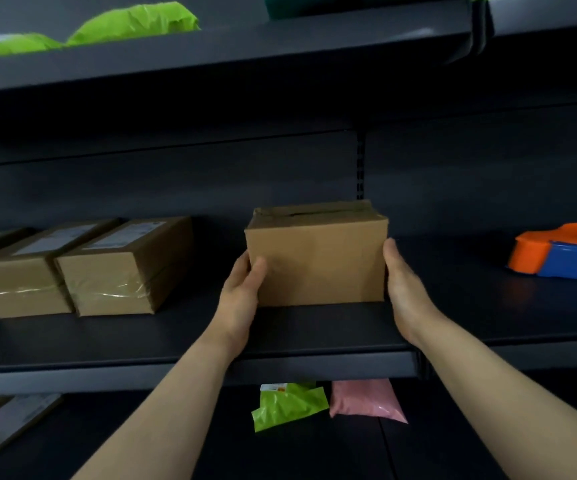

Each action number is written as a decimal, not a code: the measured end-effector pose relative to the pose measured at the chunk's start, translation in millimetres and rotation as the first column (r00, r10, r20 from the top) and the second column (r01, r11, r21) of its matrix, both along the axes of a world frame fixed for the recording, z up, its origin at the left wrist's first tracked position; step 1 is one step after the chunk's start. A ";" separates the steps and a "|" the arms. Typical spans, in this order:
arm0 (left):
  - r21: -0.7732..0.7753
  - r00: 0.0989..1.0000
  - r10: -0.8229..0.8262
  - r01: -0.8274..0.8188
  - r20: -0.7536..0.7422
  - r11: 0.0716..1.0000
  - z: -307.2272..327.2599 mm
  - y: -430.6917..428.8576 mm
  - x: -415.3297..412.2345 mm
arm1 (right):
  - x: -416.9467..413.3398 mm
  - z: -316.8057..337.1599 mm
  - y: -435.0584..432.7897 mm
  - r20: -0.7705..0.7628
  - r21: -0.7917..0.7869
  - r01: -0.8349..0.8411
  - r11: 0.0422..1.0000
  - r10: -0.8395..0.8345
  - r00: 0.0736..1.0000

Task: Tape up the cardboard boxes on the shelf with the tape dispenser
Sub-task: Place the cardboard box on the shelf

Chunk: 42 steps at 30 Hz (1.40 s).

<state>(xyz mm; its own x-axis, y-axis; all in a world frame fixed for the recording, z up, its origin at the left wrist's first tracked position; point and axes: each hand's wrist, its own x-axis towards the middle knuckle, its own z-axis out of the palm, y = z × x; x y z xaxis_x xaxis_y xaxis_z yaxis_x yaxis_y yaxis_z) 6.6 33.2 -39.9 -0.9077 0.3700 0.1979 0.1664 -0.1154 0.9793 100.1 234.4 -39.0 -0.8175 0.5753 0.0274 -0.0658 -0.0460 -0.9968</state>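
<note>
Cardboard box (316,261) stood between fingers on shelf (314,336): left hand (242,289) gripped its side, thumb across front; right hand (403,284) pressed flat. Its top gaped; squaring flaps seemed wise. Well right of fingers lay tape dispenser (560,252).

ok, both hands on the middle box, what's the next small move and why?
Probably free the right hand and reach for the tape dispenser lying to its right on the same shelf. The cardboard box rests on the shelf, its top seam shows a dark gap, and the left hand could steady it alone.
</note>
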 end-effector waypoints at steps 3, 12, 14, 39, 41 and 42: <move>-0.046 0.998 0.055 -0.057 -0.042 0.997 -4.7 -0.8 -3.7 | -1.4 -2.4 1.2 -0.018 0.061 0.011 0.998 -0.010 1.000; -0.088 0.984 0.122 -0.135 -0.133 0.987 -7.4 0.3 -1.2 | -0.1 -4.8 0.5 -0.046 0.089 0.017 0.996 -0.013 0.999; -0.081 0.976 0.147 -0.161 -0.159 0.984 -8.0 0.6 -1.1 | 3.1 -3.4 0.2 -0.056 0.116 0.020 0.993 -0.013 0.998; -0.062 0.988 0.154 -0.152 0.018 0.986 34.0 -0.6 -17.0 | 6.7 32.9 5.5 0.109 0.371 0.138 0.918 -0.191 0.976; -0.059 0.984 0.177 -0.176 0.013 0.983 28.3 0.9 -17.8 | 7.0 20.3 3.2 0.112 0.352 0.166 0.921 -0.217 0.970; -0.054 0.981 0.192 -0.192 0.006 0.980 25.9 1.7 -18.4 | 7.0 15.5 2.2 0.097 0.357 0.194 0.914 -0.243 0.965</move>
